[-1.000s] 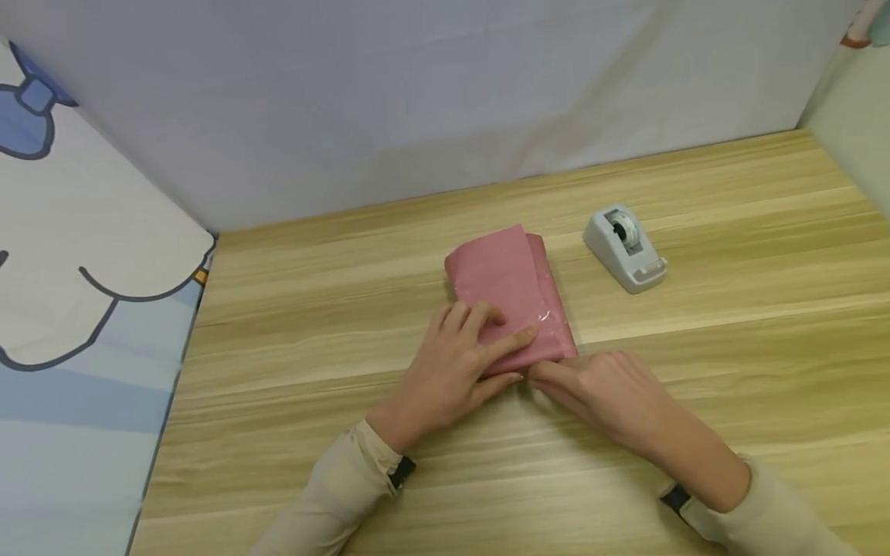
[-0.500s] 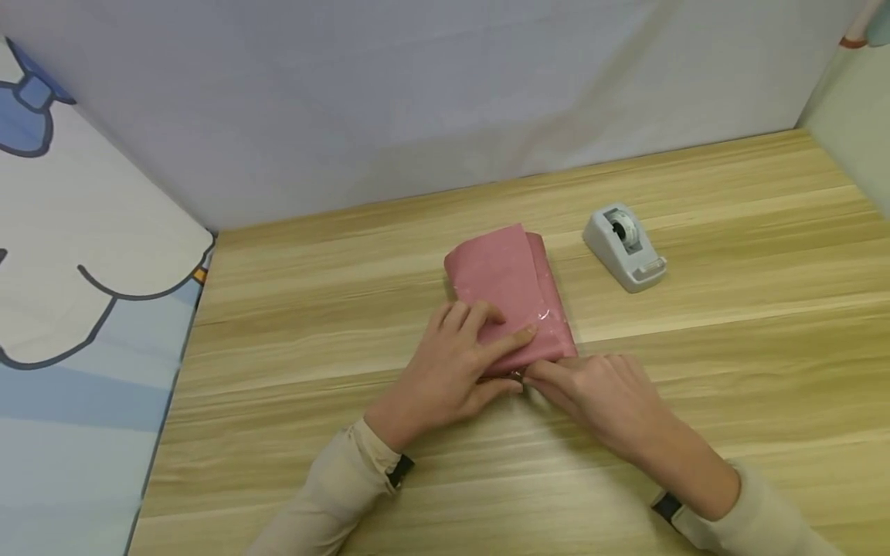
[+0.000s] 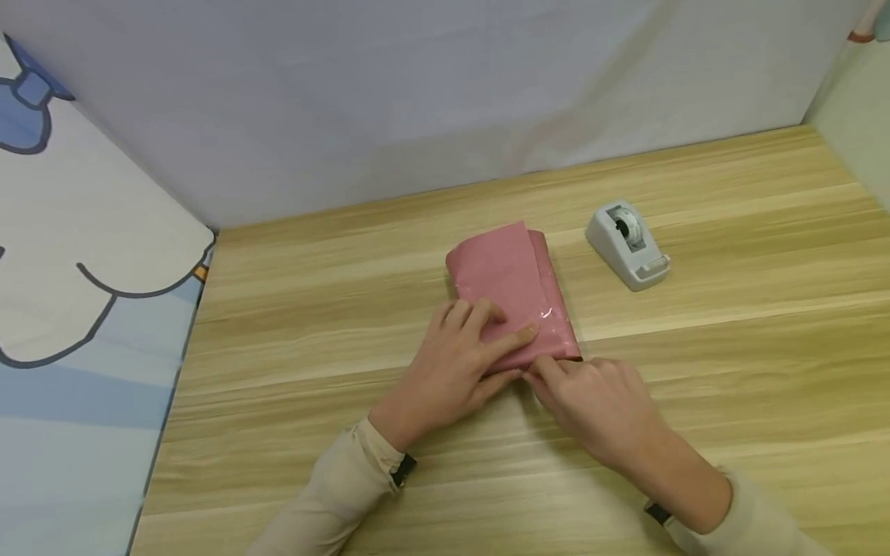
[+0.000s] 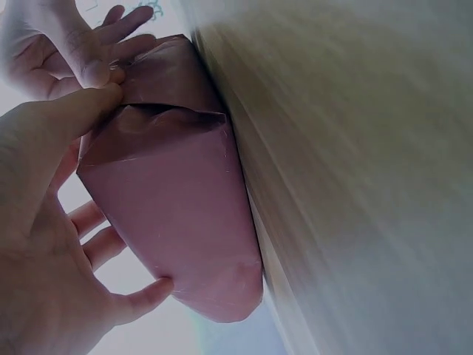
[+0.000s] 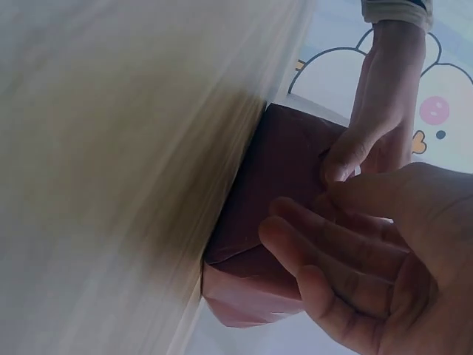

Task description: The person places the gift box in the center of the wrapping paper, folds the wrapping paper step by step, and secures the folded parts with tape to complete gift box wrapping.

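Observation:
A package wrapped in pink paper (image 3: 502, 266) lies on the table, a shiny bit of clear tape (image 3: 546, 313) on its top. My left hand (image 3: 445, 367) grips it near the close end, fingers over the top and thumb down at the end face. The right hand (image 3: 598, 405) is at that same end, its thumb and forefinger pinching the paper's edge beside the left thumb. In the left wrist view, folded paper flaps (image 4: 174, 122) show at the package's end, with a gap under the upper one. What lies between the right fingertips is mostly hidden.
A light grey tape dispenser (image 3: 628, 245) with a roll in it stands to the right of the package. The wood-grain table (image 3: 313, 309) runs back to a pale curtain (image 3: 417, 93). A cartoon-printed cloth (image 3: 90, 232) hangs at the left.
The right hand has shifted slightly left and turned, its fingertips now up against the package's top near edge. A shiny spot between the thumbs is now covered. The left hand keeps its place.

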Available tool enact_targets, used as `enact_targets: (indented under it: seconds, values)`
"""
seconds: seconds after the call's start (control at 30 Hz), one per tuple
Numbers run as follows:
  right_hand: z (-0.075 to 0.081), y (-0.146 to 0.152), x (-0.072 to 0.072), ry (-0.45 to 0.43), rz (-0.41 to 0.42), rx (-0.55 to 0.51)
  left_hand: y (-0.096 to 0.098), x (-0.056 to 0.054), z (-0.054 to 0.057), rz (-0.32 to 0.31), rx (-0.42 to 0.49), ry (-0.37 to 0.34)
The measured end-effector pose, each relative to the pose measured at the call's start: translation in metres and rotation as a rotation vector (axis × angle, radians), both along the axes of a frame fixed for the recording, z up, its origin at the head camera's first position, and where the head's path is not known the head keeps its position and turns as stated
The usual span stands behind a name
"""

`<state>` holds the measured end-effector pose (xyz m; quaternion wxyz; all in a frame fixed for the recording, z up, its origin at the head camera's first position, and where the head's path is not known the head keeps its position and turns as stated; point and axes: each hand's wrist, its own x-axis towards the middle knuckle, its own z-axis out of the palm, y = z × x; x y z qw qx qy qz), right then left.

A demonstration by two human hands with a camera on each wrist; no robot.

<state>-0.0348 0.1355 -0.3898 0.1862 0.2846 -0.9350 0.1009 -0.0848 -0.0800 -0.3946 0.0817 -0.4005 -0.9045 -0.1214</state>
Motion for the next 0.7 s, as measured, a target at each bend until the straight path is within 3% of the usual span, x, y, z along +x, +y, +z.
enact_targets:
  seconds: [0.37, 0.57, 0.7]
  values:
    - [0.009, -0.007, 0.004, -0.100, -0.106, 0.050, 0.002, 0.000, 0.000, -0.010, 0.010, 0.027]
    - [0.014, 0.007, 0.000, -0.155, -0.183, 0.001, 0.003, 0.000, 0.000, -0.016, 0.017, 0.023]
    - [0.013, 0.017, -0.003, -0.149, -0.174, -0.027, 0.002, -0.001, 0.001, -0.007, 0.025, -0.012]
